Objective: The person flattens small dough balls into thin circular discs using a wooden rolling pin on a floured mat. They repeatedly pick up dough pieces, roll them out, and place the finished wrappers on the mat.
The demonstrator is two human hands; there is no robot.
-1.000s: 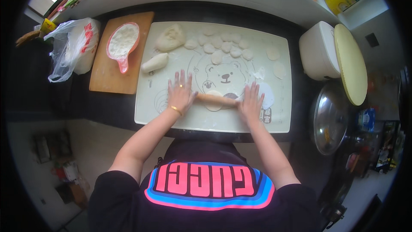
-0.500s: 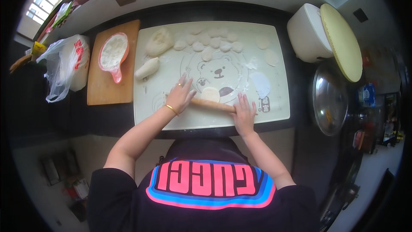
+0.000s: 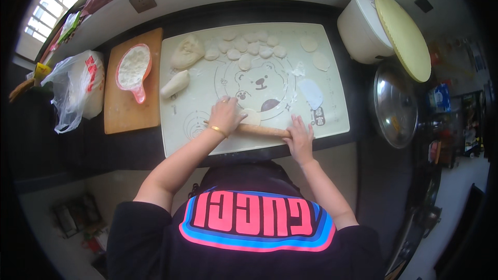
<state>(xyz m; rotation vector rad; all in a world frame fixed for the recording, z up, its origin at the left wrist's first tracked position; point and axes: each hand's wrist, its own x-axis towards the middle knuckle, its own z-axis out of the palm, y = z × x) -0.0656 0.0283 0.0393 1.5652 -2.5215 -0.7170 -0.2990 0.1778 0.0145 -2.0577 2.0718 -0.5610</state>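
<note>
"Starting with the biggest thing, what carries it all?"

"The black counter (image 3: 122, 150). On it lies a pale green, rectangular mat (image 3: 333, 109) with rounded corners, smooth and floury in places, so a pin could skid on it."

"And the slender, pale brown wooden rolling pin (image 3: 263, 130)?"

"Across the near middle of the mat. I'd judge it light and stiff, best held toward its two ends. The left hand (image 3: 226, 113) lies over its left part, one tip showing beyond; I can't tell whether those fingers are clamped — the back of the hand hides them. The right hand (image 3: 300, 139) is at the other end, fingers stretched and a little apart."

"What of the thin, round, cream-coloured dough disc (image 3: 251, 116)?"

"Just beyond the pin; whether its near edge runs underneath, I can't tell. Probably soft and easily torn — take it by the rim."

"Edges and room?"

"The mat's near edge is close to the hands. Room for moving lies on the far side, over the brown printed bear (image 3: 263, 96). A thick, cream-coloured dough roll (image 3: 175, 84) bounds the left, a flat, white, round-edged scraper (image 3: 311, 94) the right, and small, pale dough rounds (image 3: 253, 49) the far side."
</note>
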